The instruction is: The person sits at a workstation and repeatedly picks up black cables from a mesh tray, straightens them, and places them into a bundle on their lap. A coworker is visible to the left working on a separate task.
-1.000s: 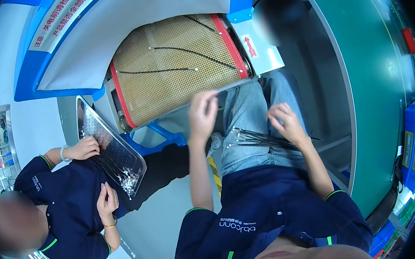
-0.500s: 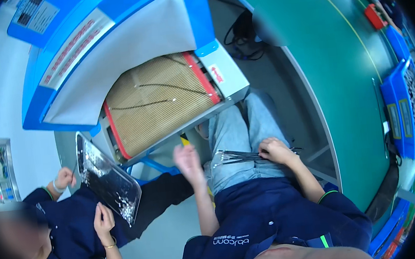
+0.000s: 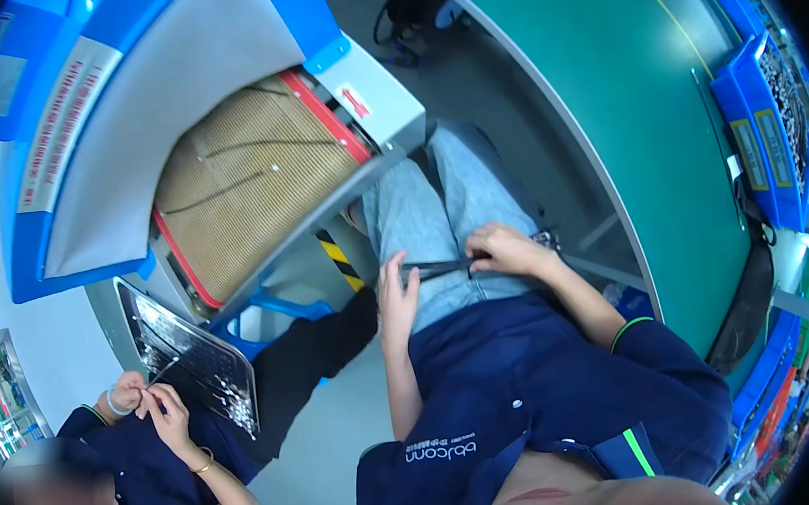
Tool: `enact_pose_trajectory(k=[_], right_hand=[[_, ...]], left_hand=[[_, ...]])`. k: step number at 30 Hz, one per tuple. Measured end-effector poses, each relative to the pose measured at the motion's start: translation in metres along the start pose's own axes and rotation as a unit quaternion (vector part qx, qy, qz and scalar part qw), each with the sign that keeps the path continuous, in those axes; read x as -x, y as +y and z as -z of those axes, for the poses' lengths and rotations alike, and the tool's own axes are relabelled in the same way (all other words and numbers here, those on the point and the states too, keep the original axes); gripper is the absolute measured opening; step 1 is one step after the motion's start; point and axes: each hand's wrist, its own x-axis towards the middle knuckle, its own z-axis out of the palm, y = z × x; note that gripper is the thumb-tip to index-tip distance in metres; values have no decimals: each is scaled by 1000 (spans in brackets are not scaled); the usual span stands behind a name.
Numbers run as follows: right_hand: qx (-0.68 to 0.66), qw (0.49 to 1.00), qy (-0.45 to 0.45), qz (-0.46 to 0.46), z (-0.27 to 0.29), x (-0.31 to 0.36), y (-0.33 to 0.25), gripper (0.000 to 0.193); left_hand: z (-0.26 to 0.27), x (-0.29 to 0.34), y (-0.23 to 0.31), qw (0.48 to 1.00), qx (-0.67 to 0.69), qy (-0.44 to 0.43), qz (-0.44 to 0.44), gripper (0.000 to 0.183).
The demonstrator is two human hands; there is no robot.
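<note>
Across my jeans-covered lap lies a bundle of thin black cables (image 3: pixel 440 268). My right hand (image 3: pixel 504 249) is closed around its right part. At the bundle's left end is my left hand (image 3: pixel 396 299), its fingers stretched out and its palm facing the cable ends. The left hand is not wrapped round anything. Part of the bundle is hidden under the right hand, and a few ends stick out beyond it.
Ahead is a blue-hooded machine with a ribbed tan belt (image 3: pixel 252 184) carrying several dark cables. A co-worker at left handles a thin dark piece over a black tray (image 3: pixel 190 356). A green table (image 3: pixel 601 68) runs along the right, with blue bins (image 3: pixel 754 141).
My left hand has come down to the cables' left ends, which now sit closer together. The co-worker's hands have come together over the tray. The whole view has shifted.
</note>
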Motion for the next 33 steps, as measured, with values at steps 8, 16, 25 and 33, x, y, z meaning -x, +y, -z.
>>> enact_pose_trajectory(k=[8,16,25,33], right_hand=[[-54,996,40,-52,4,3,-13,23],[-119,990,22,-69,30,1,-23,20],[-46,994,91,35,39,-11,-38,14],[-33,988,109,101,37,-30,-51,9]], left_hand=[[10,1,9,1000,11,-14,-15,24],[15,-2,14,992,-111,7,-63,27],[32,-9,27,988,-77,-108,-74,17],[29,-18,53,993,-4,-95,-70,15]])
